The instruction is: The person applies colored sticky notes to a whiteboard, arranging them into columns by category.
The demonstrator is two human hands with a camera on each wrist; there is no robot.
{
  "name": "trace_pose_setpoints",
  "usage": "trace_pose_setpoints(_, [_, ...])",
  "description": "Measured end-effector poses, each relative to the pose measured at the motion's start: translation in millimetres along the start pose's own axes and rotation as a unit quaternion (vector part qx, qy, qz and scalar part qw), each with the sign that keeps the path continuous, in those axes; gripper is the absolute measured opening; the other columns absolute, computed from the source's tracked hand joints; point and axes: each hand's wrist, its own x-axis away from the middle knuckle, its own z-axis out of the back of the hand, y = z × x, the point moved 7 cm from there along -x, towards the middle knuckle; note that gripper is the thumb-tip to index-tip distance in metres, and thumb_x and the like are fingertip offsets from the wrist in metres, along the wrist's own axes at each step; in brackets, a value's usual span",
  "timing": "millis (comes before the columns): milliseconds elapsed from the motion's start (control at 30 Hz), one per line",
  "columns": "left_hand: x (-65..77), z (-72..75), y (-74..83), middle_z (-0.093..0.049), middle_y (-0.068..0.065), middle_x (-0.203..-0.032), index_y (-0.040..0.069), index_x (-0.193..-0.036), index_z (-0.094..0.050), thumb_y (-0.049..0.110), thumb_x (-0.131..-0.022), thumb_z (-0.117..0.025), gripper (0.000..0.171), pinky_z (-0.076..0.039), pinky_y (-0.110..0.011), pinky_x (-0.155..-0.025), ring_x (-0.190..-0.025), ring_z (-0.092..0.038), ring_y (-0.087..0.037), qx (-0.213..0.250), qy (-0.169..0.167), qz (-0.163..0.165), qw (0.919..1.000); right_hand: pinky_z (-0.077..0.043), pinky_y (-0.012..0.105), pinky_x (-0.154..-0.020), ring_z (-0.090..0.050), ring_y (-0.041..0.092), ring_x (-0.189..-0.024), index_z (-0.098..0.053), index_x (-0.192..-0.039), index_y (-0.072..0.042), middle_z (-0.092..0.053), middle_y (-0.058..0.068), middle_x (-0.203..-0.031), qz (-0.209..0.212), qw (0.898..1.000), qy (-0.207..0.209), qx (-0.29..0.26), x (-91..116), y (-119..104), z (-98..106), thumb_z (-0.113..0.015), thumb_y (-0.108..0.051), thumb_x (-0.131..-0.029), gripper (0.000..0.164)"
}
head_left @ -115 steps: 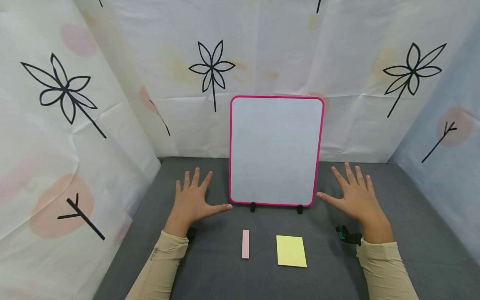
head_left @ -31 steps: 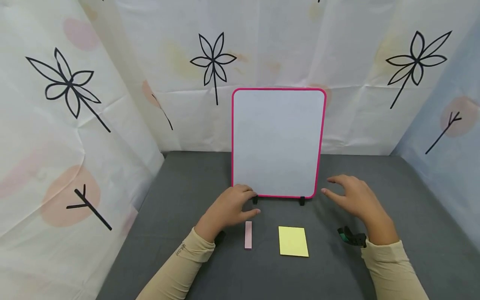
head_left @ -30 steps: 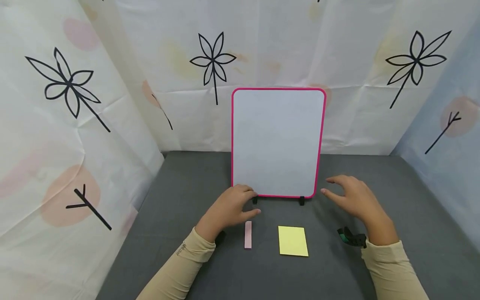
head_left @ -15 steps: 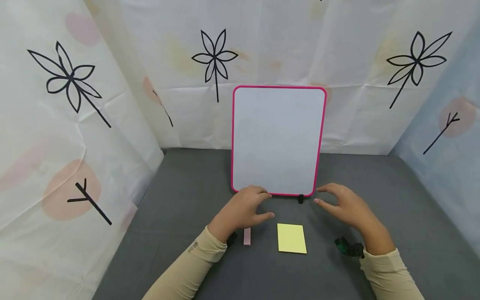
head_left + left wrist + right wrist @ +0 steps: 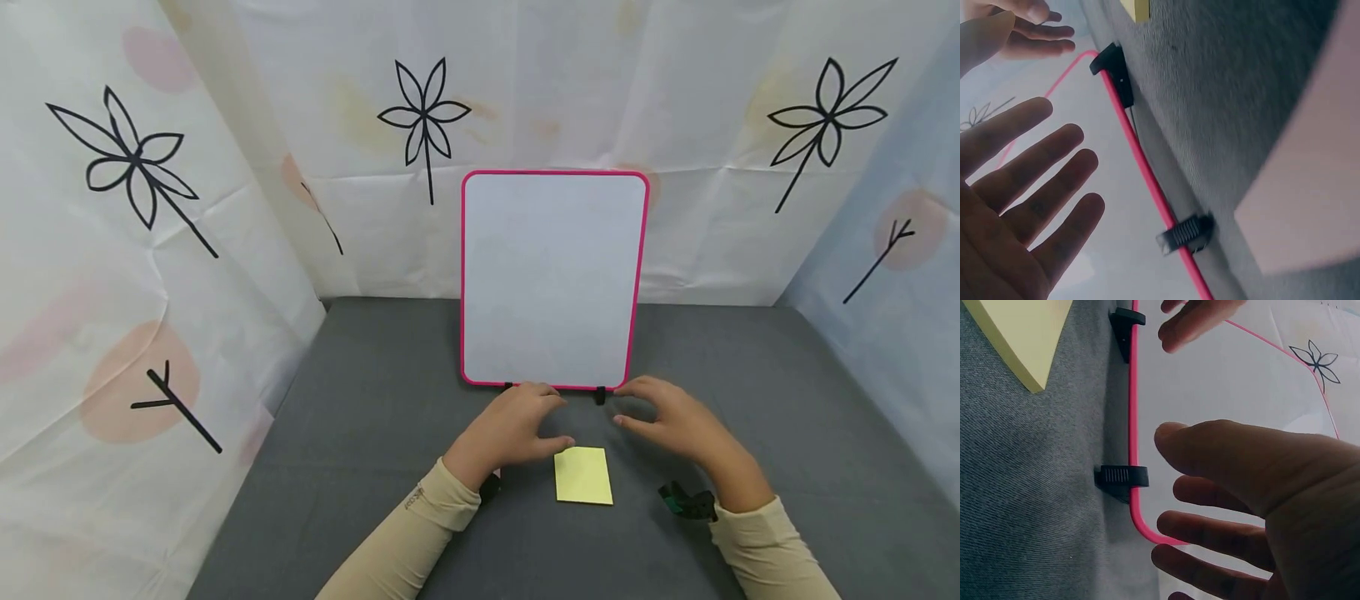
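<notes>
My left hand (image 5: 513, 429) hovers in front of the whiteboard's lower edge, its fingers loosely spread and holding nothing. Its thumb tip appears at the far edge of a yellow sticky note pad (image 5: 583, 476); contact cannot be told. To the right of the pad, my right hand (image 5: 678, 421) is also relaxed, thumb and fingers apart with nothing between them. A pink sticky note strip (image 5: 1310, 169) lies mostly hidden under the left wrist in the head view. The pink-framed whiteboard (image 5: 553, 279) stands upright behind both hands.
Black stand clips (image 5: 600, 395) hold the board's bottom edge on the grey cloth-covered table (image 5: 375, 367). Patterned white curtains (image 5: 345, 108) enclose the back and sides. A black wrist camera strap (image 5: 686, 502) sits under the right wrist.
My left hand has moved right, from beside the board across the pink strip toward the yellow pad. My right hand has moved slightly left and nearer. The fingers, spread wide at first, are now relaxed.
</notes>
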Motion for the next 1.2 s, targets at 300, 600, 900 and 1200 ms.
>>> trace_pose_setpoints(300, [-16.5,-15.5,7.9,-0.073,-0.001,-0.129,0.01,-0.133,-0.073,0.043,-0.096,-0.078,0.05,-0.055,-0.028,-0.103,-0.119,-0.069,-0.014,0.013,-0.006,-0.003,0.9999,-0.057,0.057,-0.096,-0.068,0.036,-0.116,-0.072,-0.127,-0.001,-0.07,0.015,-0.127,0.008,0.999,-0.051,-0.001,-2,1,-10,-0.088,-0.022,-0.088,0.047])
trace_pose_setpoints(600, [-30.0,-32.9,15.2,-0.07,-0.001,-0.133,0.013,-0.136,-0.072,0.045,-0.094,-0.08,0.053,-0.056,-0.028,-0.101,-0.119,-0.067,-0.015,-0.012,-0.059,0.017,0.998,-0.056,0.057,-0.098,-0.067,0.035,-0.117,-0.073,-0.127,-0.004,-0.069,0.014,-0.127,-0.001,0.996,-0.086,-0.006,-4,6,-20,-0.091,-0.02,-0.083,0.05])
trace_pose_setpoints(900, [-39.9,-48.7,18.4,-0.068,-0.001,-0.133,0.015,-0.137,-0.071,0.043,-0.092,-0.083,0.054,-0.054,-0.028,-0.1,-0.115,-0.065,-0.014,-0.022,-0.097,0.03,0.9946,-0.056,0.056,-0.097,-0.066,0.032,-0.114,-0.074,-0.125,-0.006,-0.068,0.01,-0.122,-0.005,0.994,-0.108,-0.007,-3,7,-25,-0.093,-0.019,-0.08,0.051])
trace_pose_setpoints(1200, [-43.9,-55.6,23.0,-0.07,0.002,-0.126,0.017,-0.133,-0.074,0.041,-0.089,-0.085,0.051,-0.055,-0.029,-0.098,-0.109,-0.066,-0.013,-0.026,-0.12,0.036,0.9917,-0.057,0.053,-0.093,-0.066,0.029,-0.108,-0.075,-0.121,-0.006,-0.067,0.008,-0.116,-0.002,0.993,-0.115,-0.012,-1,5,-30,-0.094,-0.014,-0.079,0.047])
